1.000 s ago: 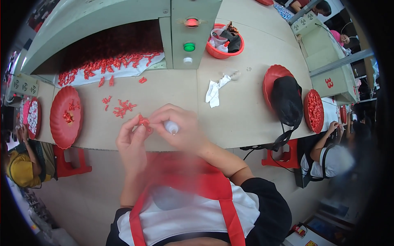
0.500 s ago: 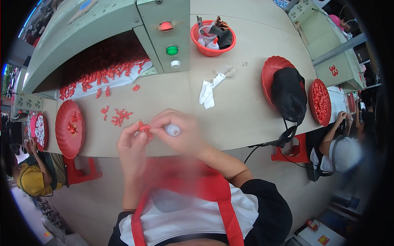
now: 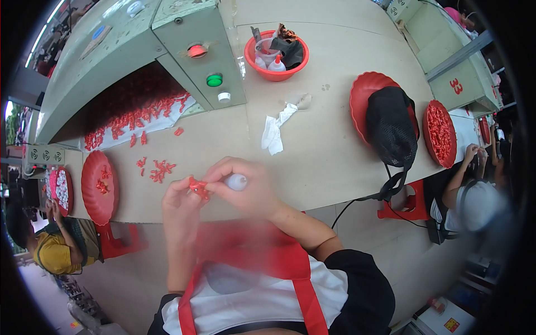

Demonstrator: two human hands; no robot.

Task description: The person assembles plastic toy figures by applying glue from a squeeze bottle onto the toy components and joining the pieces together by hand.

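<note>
Just above my lap, at the table's front edge, my left hand (image 3: 181,204) pinches a small red plastic figure (image 3: 199,188). My right hand (image 3: 254,192) meets it from the other side, thumb and forefinger on the figure. Tucked in the curled fingers of that same hand is a small whitish squeeze bottle (image 3: 236,181). A loose cluster of similar red pieces (image 3: 161,171) lies on the table beyond my left hand. To the left, a red scalloped tray (image 3: 92,192) holds a few more of them.
A green machine (image 3: 128,56) with red pieces on white sheeting in its opening stands at back left. Farther right are a red basket (image 3: 301,67) with bottles, crumpled tissue (image 3: 272,135), and a black bag (image 3: 391,123) on a red tray. Other people sit at both sides.
The view has shifted slightly. The red figure has turned a little between my fingers, and the bottle in my right hand has tilted, its tip less visible.
</note>
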